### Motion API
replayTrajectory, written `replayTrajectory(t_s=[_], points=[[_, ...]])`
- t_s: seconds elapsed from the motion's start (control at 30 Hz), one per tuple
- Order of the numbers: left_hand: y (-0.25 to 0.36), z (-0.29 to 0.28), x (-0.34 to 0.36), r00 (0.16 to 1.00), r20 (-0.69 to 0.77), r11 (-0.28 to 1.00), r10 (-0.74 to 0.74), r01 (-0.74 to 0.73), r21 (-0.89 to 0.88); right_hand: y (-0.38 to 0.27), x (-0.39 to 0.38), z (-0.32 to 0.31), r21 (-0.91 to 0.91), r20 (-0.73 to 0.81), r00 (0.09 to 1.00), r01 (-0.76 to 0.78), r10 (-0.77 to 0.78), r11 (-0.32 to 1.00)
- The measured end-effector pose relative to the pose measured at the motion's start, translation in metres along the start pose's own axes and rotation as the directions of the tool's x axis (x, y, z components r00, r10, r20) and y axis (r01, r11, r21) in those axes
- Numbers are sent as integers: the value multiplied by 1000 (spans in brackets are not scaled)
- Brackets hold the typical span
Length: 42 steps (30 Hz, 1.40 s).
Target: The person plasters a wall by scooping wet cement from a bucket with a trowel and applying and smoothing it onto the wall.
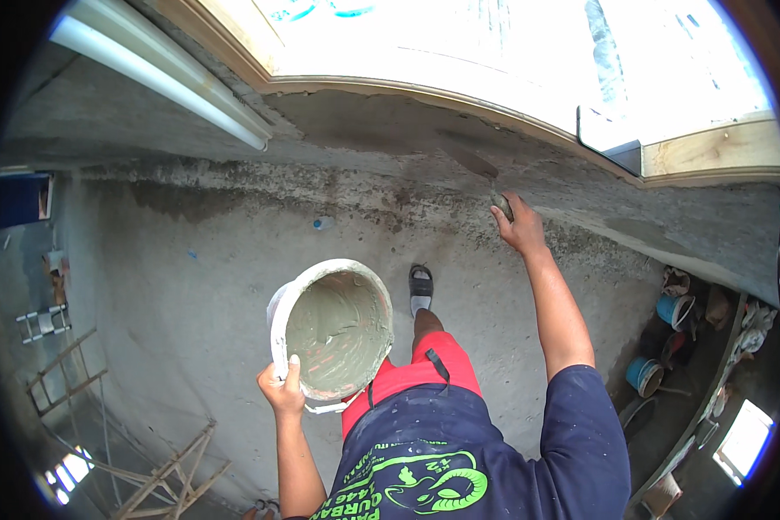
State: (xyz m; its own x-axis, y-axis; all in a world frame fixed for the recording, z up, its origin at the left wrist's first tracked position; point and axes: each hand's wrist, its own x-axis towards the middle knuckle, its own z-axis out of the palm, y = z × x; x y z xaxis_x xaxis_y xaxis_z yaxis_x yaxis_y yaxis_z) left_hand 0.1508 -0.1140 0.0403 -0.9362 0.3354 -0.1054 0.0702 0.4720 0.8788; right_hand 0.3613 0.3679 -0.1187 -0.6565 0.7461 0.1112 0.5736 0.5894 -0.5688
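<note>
My left hand (pixel 282 389) grips the rim of a white bucket (pixel 280 325) held tilted in front of my waist. Grey-green wet mortar (pixel 334 325) coats its inside and bottom. Out ahead to the right, my right hand (pixel 521 227) is closed round the handle of a trowel (pixel 475 164). The trowel's blade lies at the grey wall (pixel 381 130) under the window, against or very near a darker, damp-looking plaster patch; whether it touches I cannot tell.
A wooden window frame (pixel 459 97) runs along the top, with a phone-like dark slab (pixel 611 147) on it. Blue buckets (pixel 643 376) and clutter stand at right. Wooden trestles (pixel 169 477) stand lower left. A small bottle (pixel 322 223) lies on the concrete floor (pixel 191 321).
</note>
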Motion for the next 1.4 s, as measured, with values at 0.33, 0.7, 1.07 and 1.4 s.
replayTrajectory(t_s=[0.33,0.7,1.07,1.4], points=[[3,1,-25,999,-7,989,-41,42,139,48,31,7,-151,-24,999,38,-42,988],[-13,-7,-38,997,-18,986,-72,74,151,21,42,-6,-172,-35,990,131,-139,976],[-13,-5,-45,995,-48,989,-85,90,121,26,23,-16,-341,115,992,93,-57,935],[-4,-6,-45,998,-23,984,-62,65,165,78,-9,-49,-400,20,999,-18,28,916]])
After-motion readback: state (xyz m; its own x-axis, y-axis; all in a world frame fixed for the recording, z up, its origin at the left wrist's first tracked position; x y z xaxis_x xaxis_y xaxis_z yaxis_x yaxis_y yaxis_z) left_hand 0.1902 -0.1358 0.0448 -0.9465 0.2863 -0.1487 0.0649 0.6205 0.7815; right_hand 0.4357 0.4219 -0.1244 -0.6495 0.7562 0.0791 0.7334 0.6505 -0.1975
